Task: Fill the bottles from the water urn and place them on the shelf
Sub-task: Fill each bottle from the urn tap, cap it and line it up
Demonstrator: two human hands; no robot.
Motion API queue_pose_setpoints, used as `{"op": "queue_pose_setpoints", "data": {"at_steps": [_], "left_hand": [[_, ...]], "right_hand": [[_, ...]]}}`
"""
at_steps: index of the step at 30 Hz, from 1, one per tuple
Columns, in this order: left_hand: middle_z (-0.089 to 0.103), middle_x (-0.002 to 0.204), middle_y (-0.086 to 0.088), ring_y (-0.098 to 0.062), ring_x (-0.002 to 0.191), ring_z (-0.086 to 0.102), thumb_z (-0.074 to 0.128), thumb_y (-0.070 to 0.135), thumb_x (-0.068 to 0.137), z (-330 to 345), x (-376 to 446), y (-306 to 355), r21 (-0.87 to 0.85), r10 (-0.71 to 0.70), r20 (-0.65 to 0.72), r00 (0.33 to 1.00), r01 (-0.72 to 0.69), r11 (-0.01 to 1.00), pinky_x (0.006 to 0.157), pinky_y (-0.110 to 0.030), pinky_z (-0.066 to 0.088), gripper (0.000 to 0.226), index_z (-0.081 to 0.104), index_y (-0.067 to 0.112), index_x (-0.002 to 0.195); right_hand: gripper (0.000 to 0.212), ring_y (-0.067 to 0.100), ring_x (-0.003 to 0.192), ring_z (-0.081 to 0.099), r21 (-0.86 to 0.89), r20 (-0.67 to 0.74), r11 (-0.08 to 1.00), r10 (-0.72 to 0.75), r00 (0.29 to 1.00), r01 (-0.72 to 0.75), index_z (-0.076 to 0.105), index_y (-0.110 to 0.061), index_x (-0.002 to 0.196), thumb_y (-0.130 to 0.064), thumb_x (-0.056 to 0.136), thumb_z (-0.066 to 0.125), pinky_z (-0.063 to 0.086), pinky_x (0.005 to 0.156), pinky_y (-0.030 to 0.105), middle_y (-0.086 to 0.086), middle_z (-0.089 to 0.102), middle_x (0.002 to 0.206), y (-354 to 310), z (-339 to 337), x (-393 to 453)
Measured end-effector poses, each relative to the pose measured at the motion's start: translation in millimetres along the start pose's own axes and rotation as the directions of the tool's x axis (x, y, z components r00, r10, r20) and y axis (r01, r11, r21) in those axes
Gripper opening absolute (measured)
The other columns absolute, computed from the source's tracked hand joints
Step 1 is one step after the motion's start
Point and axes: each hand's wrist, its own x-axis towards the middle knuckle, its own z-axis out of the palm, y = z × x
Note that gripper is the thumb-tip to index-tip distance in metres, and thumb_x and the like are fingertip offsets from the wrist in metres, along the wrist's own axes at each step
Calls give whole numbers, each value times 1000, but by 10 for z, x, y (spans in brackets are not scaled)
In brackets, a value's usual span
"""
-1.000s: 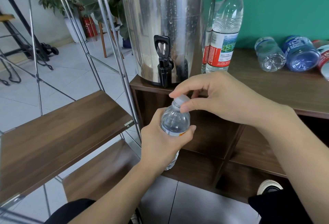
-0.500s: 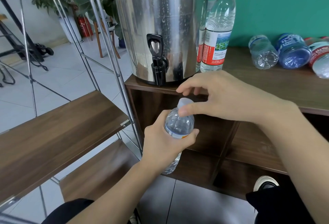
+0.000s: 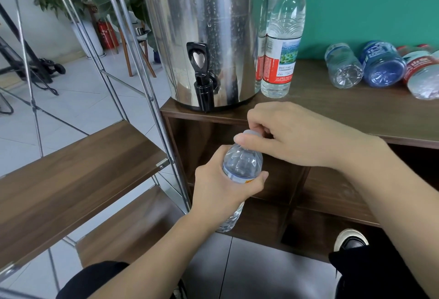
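- Head view: small clear plastic bottle held upright in front of the dark wooden cabinet, below and in front of the urn's tap. Its middle is hidden by the left hand, whose fingers wrap round the body; only shoulder and base show.
- Pale bottle cap mostly covered by the right hand, thumb and fingers pinching it. Cannot tell how far the cap is screwed on.
- Water level in the held bottle hard to make out.
- Tall stainless-steel water urn stands on the cabinet top, its upper part cut off by the frame; black tap faces the camera.
- Tall clear bottle with red cap and red-and-white label upright, just right of the urn; a second one behind it largely hidden.
- Three bottles lie on their sides at far right, the last cut off by the frame edge.
- Wooden shelf board on a metal-rod frame to the left, bare wood showing.
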Motion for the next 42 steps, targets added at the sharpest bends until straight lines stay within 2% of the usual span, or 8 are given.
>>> {"op": "queue_pose_setpoints", "data": {"at_steps": [4,14,17,19,23,33,37,42], "left_hand": [[75,100,16,-3,95,72,94,44,70,69,-12,20,12,-2,-22,1000,2,1000,83,-17,57,58,65,29,117],[72,96,23,2,92,70,93,42,70,257,72,251,0,-64,-21,998,64,998,80,-15,54,47,65,35,107],[71,98,26,7,94,68,90,46,70,278,164,422,-15,-65,-39,997,65,998,83,-15,52,45,63,40,106],[70,98,32,9,93,67,90,46,70,288,259,597,-37,-39,-65,997,36,999,83,-16,50,41,63,43,101],[75,102,23,3,99,70,92,42,73,329,522,1017,-137,42,-104,994,-56,989,94,-33,57,40,69,40,106],[76,99,14,-12,96,75,86,61,57,751,1216,1620,-258,39,-141,989,-75,963,94,-48,60,54,69,38,104],[77,96,16,-9,94,74,89,51,63,998,1401,1638,-296,3,-135,991,-43,954,95,-45,60,47,68,36,102],[74,94,13,-3,87,72,89,33,77,1243,1554,1622,-334,47,-160,986,-99,937,82,-26,56,38,64,31,104]], "right_hand": [[47,9,69,45,13,-40,1000,23,999,-23,38,-26,69,-66,92,40,33,63,31,-6,45,72,47,75,2],[49,13,80,57,310,-192,950,103,976,-40,65,-27,81,-75,81,59,45,68,21,-9,61,81,514,-41,-267],[46,11,85,59,247,-250,962,182,951,-119,67,-28,86,-73,82,57,42,69,18,-11,60,85,814,-49,-439],[46,9,88,59,183,-284,966,229,931,-181,67,-29,91,-73,83,55,50,74,28,-12,60,89,1013,-43,-551],[44,12,95,57,73,-296,960,279,913,-270,67,-29,101,-69,87,54,52,86,40,-13,61,97,1272,-54,-713],[53,12,110,57,61,-258,918,394,882,-392,70,-24,118,-66,90,52,51,92,34,-10,64,119,1409,-168,-979],[57,14,114,57,63,-259,908,417,872,-415,70,-22,117,-67,89,50,48,99,38,-8,65,120,1438,-183,-1016],[65,14,115,56,71,-251,898,437,864,-433,69,-25,117,-75,87,42,49,98,42,-11,64,120,1476,-178,-1009]]}}
